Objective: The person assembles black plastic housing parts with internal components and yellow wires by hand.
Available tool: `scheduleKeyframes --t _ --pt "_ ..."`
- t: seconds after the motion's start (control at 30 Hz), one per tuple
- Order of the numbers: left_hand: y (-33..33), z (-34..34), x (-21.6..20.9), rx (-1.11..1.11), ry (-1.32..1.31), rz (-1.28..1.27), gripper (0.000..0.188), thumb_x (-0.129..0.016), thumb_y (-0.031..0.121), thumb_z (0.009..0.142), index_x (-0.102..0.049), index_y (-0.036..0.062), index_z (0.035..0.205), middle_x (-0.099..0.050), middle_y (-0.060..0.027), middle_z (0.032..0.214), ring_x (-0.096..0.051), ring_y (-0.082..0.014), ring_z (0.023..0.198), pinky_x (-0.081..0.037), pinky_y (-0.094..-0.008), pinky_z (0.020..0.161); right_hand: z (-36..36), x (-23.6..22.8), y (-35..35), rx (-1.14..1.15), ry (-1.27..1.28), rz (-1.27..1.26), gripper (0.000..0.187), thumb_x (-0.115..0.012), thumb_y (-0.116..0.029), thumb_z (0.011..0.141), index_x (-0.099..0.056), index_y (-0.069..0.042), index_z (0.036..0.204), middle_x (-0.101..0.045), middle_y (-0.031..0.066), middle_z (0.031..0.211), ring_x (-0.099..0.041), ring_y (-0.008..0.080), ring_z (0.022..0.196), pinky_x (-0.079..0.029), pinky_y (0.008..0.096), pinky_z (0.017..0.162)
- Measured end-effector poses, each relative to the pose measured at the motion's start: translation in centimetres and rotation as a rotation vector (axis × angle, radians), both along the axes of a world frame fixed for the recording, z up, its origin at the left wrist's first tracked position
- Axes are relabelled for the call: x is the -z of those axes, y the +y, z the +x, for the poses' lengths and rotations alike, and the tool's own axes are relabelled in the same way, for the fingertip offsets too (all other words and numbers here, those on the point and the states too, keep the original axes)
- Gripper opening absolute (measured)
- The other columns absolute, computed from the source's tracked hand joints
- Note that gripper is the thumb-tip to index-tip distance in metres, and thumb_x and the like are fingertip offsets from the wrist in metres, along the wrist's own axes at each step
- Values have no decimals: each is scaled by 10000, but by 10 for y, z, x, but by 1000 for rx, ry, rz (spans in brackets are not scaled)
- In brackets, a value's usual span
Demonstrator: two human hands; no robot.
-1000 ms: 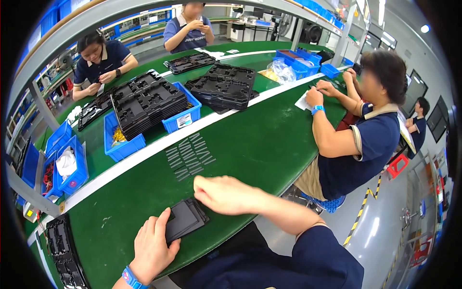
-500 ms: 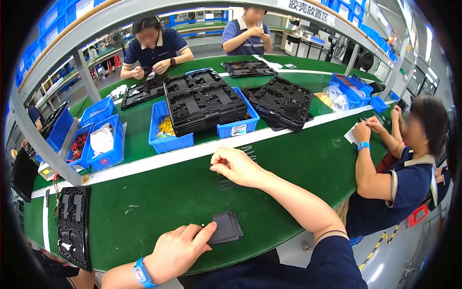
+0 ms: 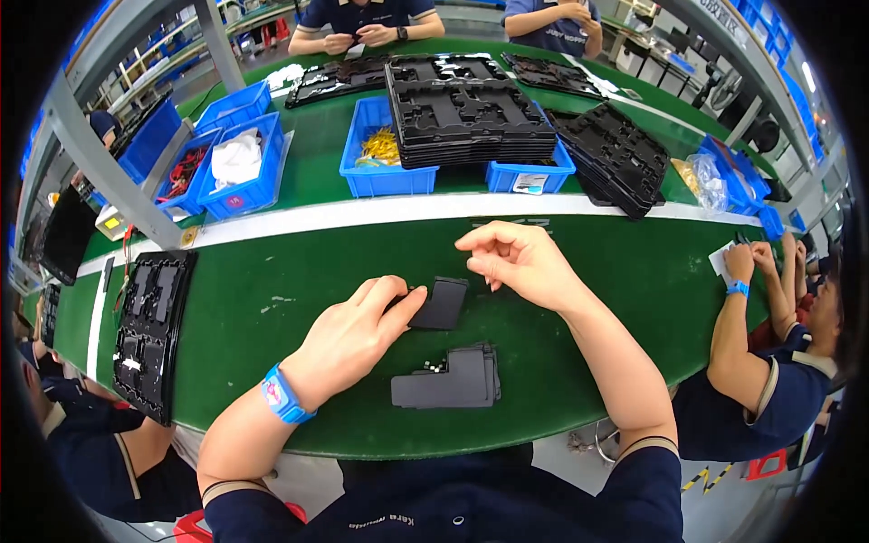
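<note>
— What lies around the hands, biggest things first?

— The green tabletop (image 3: 272, 299) carries everything. Beyond both hands stands a tall stack of black moulded trays (image 3: 466, 113) on blue bins (image 3: 385, 154); well off to the left of the left hand lies a single black tray (image 3: 149, 330).

— And how far along does the work look?

— Early, I'd judge. A small pile of dark flat parts (image 3: 450, 380) sits just nearer the body than the hands, apparently waiting, and only one part is in hand.

— The hands themselves?

— The left hand (image 3: 348, 335) has fingers and thumb closed narrowly on the edge of a small black flat part (image 3: 441, 303), which rests on the tabletop between the two hands. The right hand (image 3: 516, 262) hovers just beyond and to the right of it, fingers curled in a loose pinch; whether it holds anything tiny, I cannot tell.
</note>
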State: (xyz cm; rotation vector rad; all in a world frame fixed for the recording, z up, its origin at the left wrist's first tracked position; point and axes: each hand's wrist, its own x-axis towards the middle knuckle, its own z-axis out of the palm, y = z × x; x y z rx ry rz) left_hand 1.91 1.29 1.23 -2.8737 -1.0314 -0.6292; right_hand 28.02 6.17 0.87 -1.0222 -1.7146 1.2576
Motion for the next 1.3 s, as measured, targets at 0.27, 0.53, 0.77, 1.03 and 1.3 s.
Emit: scheduleKeyframes --t 0.27,0.53,0.77,1.03,1.3 --pt "-4 2 11 33 -74 -148 515 -783 64 717 -633 97 1209 -548 -74 1044 -624 -252 899 -555 -356 671 -16 3 -20 7 -164 1 52 -690 -19 887 -696 10 930 -600 36 873 -597 79 667 -505 229 577" --pt "-2 2 10 47 -65 -45 520 -803 89 683 -661 115 1183 -560 -50 1001 -610 -225 873 -542 -336 655 -22 3 -26 62 -289 74 43 -707 0 866 -701 14 905 -585 33 844 -590 78 643 -480 228 519" --pt "-2 2 11 48 -69 -45 518 -807 92 672 -667 116 1169 -569 -47 987 -606 -222 866 -539 -333 656 -22 0 -26 72 -322 54 85 -718 -42 849 -704 20 906 -603 77 860 -623 160 739 -521 291 686" --pt "-1 2 12 64 -81 -32 507 -808 93 667 -670 112 1155 -572 -47 985 -610 -223 871 -538 -333 639 -19 3 -25 55 -322 112 100 -720 -59 854 -696 21 909 -628 69 839 -626 139 708 -525 278 645" --pt "-2 2 12 55 -67 -23 519 -809 101 669 -671 111 1169 -571 -47 986 -607 -218 862 -533 -328 628 -16 -2 -17 -47 -240 -309 171 -671 -154 930 -668 17 915 -662 49 763 -602 93 609 -497 246 511"
